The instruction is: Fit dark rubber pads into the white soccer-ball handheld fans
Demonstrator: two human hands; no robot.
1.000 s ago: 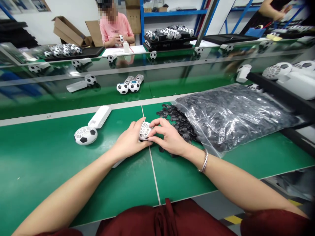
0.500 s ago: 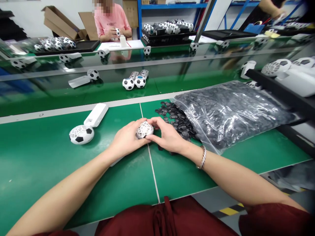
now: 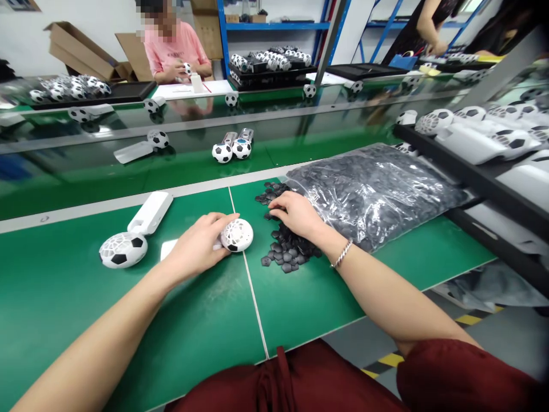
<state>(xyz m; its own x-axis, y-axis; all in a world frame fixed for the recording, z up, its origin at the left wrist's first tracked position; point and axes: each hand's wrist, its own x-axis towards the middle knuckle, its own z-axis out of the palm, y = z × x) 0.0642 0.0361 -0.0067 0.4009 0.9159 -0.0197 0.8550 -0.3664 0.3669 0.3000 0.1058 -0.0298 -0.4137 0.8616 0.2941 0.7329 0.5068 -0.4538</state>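
Observation:
My left hand (image 3: 198,245) is closed around a white soccer-ball-shaped casing (image 3: 238,235) with an open lattice face and a black patch low on its side. A white handle part (image 3: 168,248) shows behind that hand, partly covered by it. My right hand (image 3: 298,216) reaches over a pile of small black pentagon pieces (image 3: 288,252), thumb and forefinger pinched at the pile's left side. Whether a piece is between those fingertips is too small to tell. To the left, another soccer-ball casing (image 3: 123,250) lies with its white handle (image 3: 150,213) on the green table.
A clear plastic bag (image 3: 373,191) full of black pieces lies to the right of the pile. Black trays (image 3: 480,163) of soccer-ball casings stand at the right. Beyond the table edge runs a green conveyor (image 3: 184,163) carrying casings. A person in pink (image 3: 178,51) sits across.
My right hand has left the casing and moved up to the black pieces. My left hand keeps the casing, now shifted slightly left in view. The camera view has turned a little right.

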